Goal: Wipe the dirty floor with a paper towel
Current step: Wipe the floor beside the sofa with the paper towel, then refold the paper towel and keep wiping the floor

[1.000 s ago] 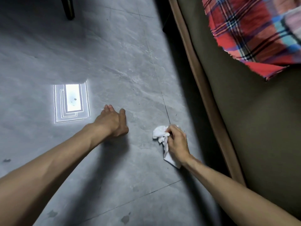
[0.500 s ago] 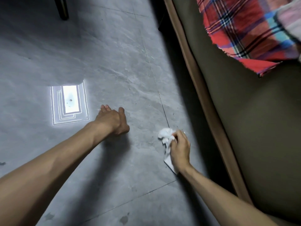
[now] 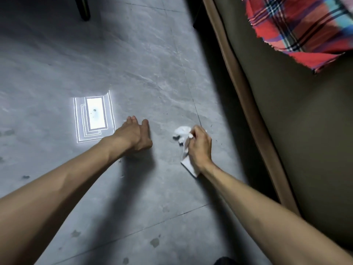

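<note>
A grey stone-patterned tiled floor (image 3: 133, 54) filled the left and centre of the frame, crossed by thin grout lines. Down the right side ran an olive-brown upholstered seat (image 3: 305, 140) with a tan edge strip (image 3: 238, 92) bordering the floor. A red plaid cloth (image 3: 296, 25) with blue and black stripes lay on the seat in the upper right corner. Left of centre a bright rectangular reflection (image 3: 94, 116) glared on the tiles. Just right of it the left hand (image 3: 133, 135) rested palm-down on the floor, fingers straight and holding nothing. Near it, towards the seat, the right hand (image 3: 199, 148) had its fingers curled round a crumpled white paper towel (image 3: 182, 131), pressed to the floor at centre frame, one flat corner trailing under the wrist. A dark furniture leg (image 3: 84, 8) stood at the upper left. Small dark stains (image 3: 154, 242) dotted the tiles along the lower edge
</note>
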The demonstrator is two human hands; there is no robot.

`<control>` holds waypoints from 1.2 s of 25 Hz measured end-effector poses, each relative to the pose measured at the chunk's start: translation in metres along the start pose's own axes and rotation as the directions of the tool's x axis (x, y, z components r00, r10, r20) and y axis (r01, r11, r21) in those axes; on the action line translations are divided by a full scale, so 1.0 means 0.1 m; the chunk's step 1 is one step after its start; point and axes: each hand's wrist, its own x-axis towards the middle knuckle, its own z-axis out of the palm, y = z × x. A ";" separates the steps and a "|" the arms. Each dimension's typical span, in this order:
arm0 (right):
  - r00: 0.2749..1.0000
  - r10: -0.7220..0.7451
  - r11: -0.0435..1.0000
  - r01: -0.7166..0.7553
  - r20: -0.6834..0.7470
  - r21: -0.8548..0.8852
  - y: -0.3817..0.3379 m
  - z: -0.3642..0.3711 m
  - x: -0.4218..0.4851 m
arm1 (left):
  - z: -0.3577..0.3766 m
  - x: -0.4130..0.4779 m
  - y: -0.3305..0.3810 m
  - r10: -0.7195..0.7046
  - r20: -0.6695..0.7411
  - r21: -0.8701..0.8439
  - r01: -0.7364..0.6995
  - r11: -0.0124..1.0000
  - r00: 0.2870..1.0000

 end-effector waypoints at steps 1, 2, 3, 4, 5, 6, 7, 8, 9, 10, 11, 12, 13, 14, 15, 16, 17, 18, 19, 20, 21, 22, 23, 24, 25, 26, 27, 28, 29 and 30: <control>0.999 0.011 0.999 -0.009 -0.032 0.041 -0.02 0.03 0.01 | 0.00 -0.01 -0.04 0.011 -0.004 0.008 -0.011 1.000 1.000; 1.000 -0.015 0.998 0.016 -0.019 0.055 -0.02 0.06 -0.10 | -0.02 -0.01 -0.06 0.020 -0.011 0.013 -0.019 1.000 1.000; 0.995 -0.099 0.994 0.099 0.016 0.036 0.04 0.08 -0.33 | -0.03 -0.02 -0.05 0.019 -0.006 0.007 -0.019 1.000 1.000; 0.980 -0.184 0.982 0.181 0.068 0.053 0.11 0.08 -0.59 | -0.04 -0.02 -0.05 0.015 0.004 -0.004 -0.015 1.000 1.000; 0.963 -0.247 0.968 0.242 0.104 0.060 0.17 0.04 -0.69 | -0.04 -0.02 -0.06 0.018 0.004 -0.004 -0.018 1.000 1.000; 0.961 -0.251 0.967 0.244 0.118 0.069 0.16 0.00 -0.61 | -0.04 -0.02 -0.06 0.026 0.000 0.009 -0.026 1.000 1.000; 0.979 -0.184 0.982 0.180 0.089 0.052 0.12 -0.01 -0.39 | -0.02 -0.01 -0.07 0.035 -0.005 0.018 -0.035 0.999 0.999; 0.997 -0.074 0.996 0.073 0.028 0.043 0.03 -0.02 -0.14 | 0.00 -0.01 -0.09 0.036 -0.009 0.019 -0.036 0.999 0.999; 1.000 0.010 0.999 -0.009 -0.025 0.047 -0.05 -0.02 0.03 | 0.01 0.00 -0.10 0.038 -0.013 0.020 -0.037 0.999 0.999; 0.998 0.030 0.997 -0.026 -0.046 0.067 -0.04 -0.01 0.03 | 0.01 0.00 -0.11 0.040 -0.005 0.030 -0.040 0.999 0.999; 0.999 -0.002 0.997 0.005 -0.036 0.079 0.01 0.03 -0.10 | -0.02 0.00 -0.11 0.037 0.006 0.037 -0.037 0.999 0.999; 0.997 -0.069 0.995 0.067 0.018 0.078 0.09 0.06 -0.35 | -0.03 0.00 -0.10 0.028 0.029 0.037 -0.029 0.999 0.999; 0.985 -0.148 0.986 0.140 0.089 0.094 0.19 0.06 -0.66 | -0.04 0.00 -0.08 0.025 0.050 0.032 -0.027 0.999 0.998; 0.965 -0.210 0.974 0.193 0.155 0.119 0.23 0.00 -0.87 | -0.05 0.00 -0.07 0.027 0.053 0.029 -0.028 0.999 0.998; 0.948 -0.247 0.967 0.227 0.201 0.116 0.24 -0.06 -0.93 | -0.04 -0.01 -0.06 0.030 0.036 0.024 -0.031 0.999 0.999; 0.945 -0.237 0.969 0.214 0.226 0.121 0.20 -0.09 -0.83 | -0.03 -0.02 -0.08 0.037 0.006 0.008 -0.037 0.999 0.999; 0.960 -0.183 0.980 0.161 0.212 0.117 0.11 -0.10 -0.68 | -0.02 -0.05 -0.11 0.044 -0.032 -0.036 -0.045 0.998 0.999; 0.983 -0.074 0.992 0.055 0.167 0.118 -0.02 -0.10 -0.52 | -0.01 -0.11 -0.15 0.049 -0.068 -0.104 -0.056 0.993 0.996; 0.987 0.071 0.979 -0.096 0.145 0.177 -0.17 -0.11 -0.37 | -0.01 -0.18 -0.19 0.052 -0.105 -0.177 -0.071 0.982 0.993; 0.963 0.186 0.908 -0.245 0.197 0.340 -0.34 -0.10 -0.28 | -0.02 -0.25 -0.24 0.050 -0.135 -0.251 -0.083 0.964 0.990; 0.921 0.213 0.757 -0.367 0.326 0.541 -0.52 -0.08 -0.23 | -0.05 -0.32 -0.31 0.045 -0.158 -0.335 -0.096 0.937 0.986; 0.861 0.175 0.545 -0.488 0.477 0.682 -0.74 -0.08 -0.25 | -0.09 -0.41 -0.38 0.036 -0.165 -0.447 -0.107 0.888 0.986; 0.801 0.122 0.330 -0.590 0.586 0.737 -0.91 -0.11 -0.28 | -0.15 -0.52 -0.45 0.028 -0.155 -0.580 -0.114 0.807 0.988; 0.752 0.070 0.221 -0.652 0.655 0.725 -1.08 -0.21 -0.32 | -0.23 -0.63 -0.51 0.030 -0.126 -0.708 -0.111 0.697 0.992; 0.725 0.017 0.206 -0.677 0.689 0.707 -1.21 -0.31 -0.36 | -0.32 -0.76 -0.57 0.045 -0.090 -0.806 -0.099 0.584 0.995; 0.717 -0.034 0.222 -0.673 0.696 0.705 -1.34 -0.44 -0.39 | -0.41 -0.88 -0.62 0.065 -0.064 -0.865 -0.088 0.495 0.996; 0.706 -0.102 0.231 -0.669 0.701 0.707 -1.46 -0.53 -0.42 | -0.48 -1.01 -0.67 0.089 -0.045 -0.903 -0.079 0.423 0.995; 0.696 -0.147 0.226 -0.668 0.703 0.709 -1.55 -0.61 -0.44 | -0.52 -1.10 -0.71 0.128 -0.025 -0.928 -0.070 0.365 0.991; 0.690 -0.186 0.215 -0.666 0.699 0.714 -1.65 -0.66 -0.47 | -0.55 -1.19 -0.74 0.180 -0.005 -0.949 -0.062 0.310 0.984; 0.679 -0.230 0.214 -0.663 0.697 0.717 -1.77 -0.68 -0.50 | -0.56 -1.29 -0.77 0.225 0.002 -0.966 -0.056 0.252 0.974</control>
